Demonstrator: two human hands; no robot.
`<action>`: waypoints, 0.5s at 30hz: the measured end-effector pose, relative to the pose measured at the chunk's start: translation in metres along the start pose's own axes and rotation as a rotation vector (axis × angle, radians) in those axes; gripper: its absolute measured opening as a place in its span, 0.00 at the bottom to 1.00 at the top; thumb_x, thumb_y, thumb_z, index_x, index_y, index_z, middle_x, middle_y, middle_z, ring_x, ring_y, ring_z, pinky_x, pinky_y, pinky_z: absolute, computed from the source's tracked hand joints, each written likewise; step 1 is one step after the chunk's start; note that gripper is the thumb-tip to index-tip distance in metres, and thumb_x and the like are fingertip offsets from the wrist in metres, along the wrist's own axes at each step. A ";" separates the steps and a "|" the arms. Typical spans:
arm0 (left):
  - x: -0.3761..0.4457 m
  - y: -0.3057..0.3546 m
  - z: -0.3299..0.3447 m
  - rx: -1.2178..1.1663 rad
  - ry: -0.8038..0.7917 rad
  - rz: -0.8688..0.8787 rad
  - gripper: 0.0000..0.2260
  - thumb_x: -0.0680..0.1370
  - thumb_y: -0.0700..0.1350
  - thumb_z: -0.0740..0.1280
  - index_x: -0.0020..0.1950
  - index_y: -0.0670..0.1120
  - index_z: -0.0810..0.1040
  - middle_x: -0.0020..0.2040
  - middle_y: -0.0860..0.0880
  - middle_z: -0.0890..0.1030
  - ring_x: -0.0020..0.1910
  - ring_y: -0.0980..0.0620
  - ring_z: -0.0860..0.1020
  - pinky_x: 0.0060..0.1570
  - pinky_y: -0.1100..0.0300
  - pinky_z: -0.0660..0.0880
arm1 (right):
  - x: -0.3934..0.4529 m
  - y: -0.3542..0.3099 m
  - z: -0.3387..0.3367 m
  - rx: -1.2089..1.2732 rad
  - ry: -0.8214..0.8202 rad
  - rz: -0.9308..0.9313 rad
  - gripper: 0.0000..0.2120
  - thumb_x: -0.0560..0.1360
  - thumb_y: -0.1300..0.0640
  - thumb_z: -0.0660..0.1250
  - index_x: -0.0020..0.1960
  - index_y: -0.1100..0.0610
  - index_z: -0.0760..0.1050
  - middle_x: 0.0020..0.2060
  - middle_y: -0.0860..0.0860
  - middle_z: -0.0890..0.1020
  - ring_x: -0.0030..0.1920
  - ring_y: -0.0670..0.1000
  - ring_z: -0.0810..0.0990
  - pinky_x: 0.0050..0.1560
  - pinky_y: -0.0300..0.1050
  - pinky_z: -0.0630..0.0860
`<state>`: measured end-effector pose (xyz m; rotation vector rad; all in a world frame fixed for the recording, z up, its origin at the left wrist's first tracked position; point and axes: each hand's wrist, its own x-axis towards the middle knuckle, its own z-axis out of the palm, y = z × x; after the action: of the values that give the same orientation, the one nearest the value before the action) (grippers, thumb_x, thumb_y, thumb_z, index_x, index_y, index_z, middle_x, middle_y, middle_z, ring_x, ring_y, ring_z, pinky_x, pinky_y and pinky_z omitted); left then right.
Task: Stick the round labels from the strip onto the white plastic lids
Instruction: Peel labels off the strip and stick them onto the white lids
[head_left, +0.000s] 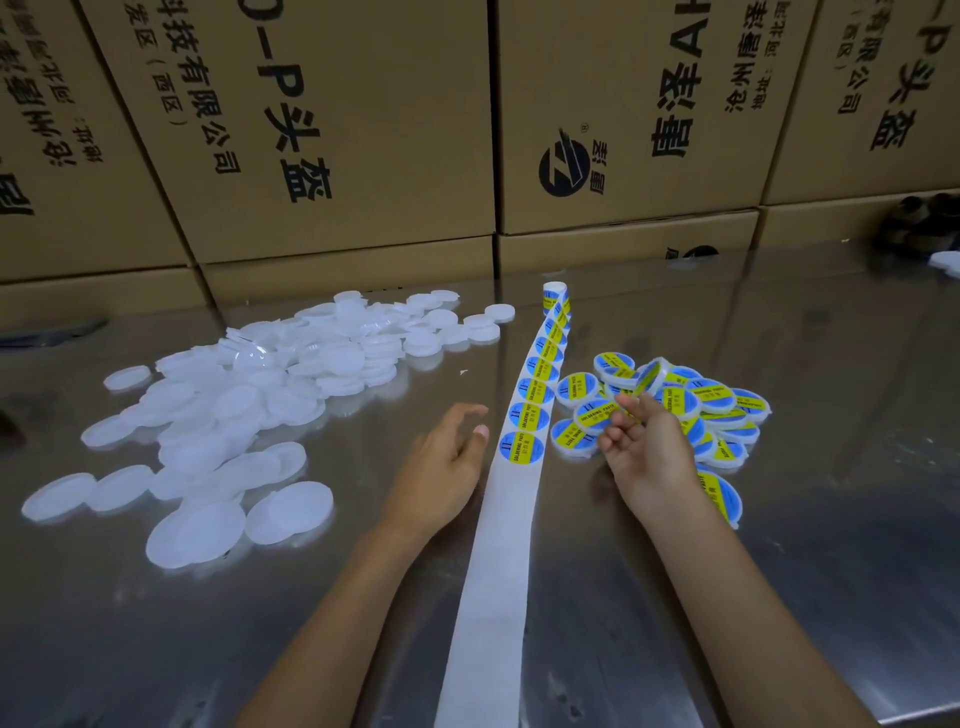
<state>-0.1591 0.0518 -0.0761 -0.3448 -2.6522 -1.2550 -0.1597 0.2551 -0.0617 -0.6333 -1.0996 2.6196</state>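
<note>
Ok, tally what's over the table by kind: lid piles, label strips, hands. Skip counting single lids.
Pile of plain white lids: 1
Pile of labelled lids: 1
Label strip: 1
Hands: 2, left hand and right hand
Total: 5

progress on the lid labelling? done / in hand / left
Done: a pile of labelled lids lies right of the strip, whose near stretch is bare backing. In hand: nothing gripped; the left hand is open beside the strip, and the right hand is over the labelled pile with loose fingers. Left: a larger heap of plain white lids and a run of labels up to the roll.
</note>
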 end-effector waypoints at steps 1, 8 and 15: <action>0.000 0.001 -0.001 0.021 -0.002 0.006 0.12 0.84 0.47 0.58 0.66 0.54 0.74 0.35 0.60 0.73 0.39 0.53 0.74 0.44 0.56 0.71 | -0.001 0.000 0.001 -0.009 -0.008 0.003 0.10 0.82 0.57 0.59 0.46 0.59 0.74 0.31 0.52 0.70 0.30 0.48 0.66 0.31 0.39 0.67; 0.004 -0.013 -0.043 0.676 0.283 -0.196 0.19 0.78 0.41 0.65 0.69 0.45 0.70 0.63 0.42 0.76 0.64 0.41 0.72 0.58 0.47 0.72 | -0.008 0.003 0.003 -0.124 -0.068 -0.019 0.10 0.80 0.61 0.58 0.43 0.60 0.74 0.27 0.51 0.71 0.27 0.47 0.66 0.25 0.38 0.67; 0.001 -0.046 -0.079 0.879 0.143 -0.640 0.23 0.80 0.45 0.61 0.75 0.43 0.63 0.73 0.38 0.68 0.74 0.39 0.64 0.76 0.44 0.50 | -0.010 0.012 0.008 -0.372 -0.109 -0.107 0.10 0.79 0.61 0.59 0.41 0.60 0.77 0.27 0.51 0.72 0.23 0.46 0.66 0.26 0.40 0.66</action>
<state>-0.1683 -0.0377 -0.0606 0.7278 -2.9312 -0.0715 -0.1555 0.2387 -0.0622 -0.4876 -1.6268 2.4011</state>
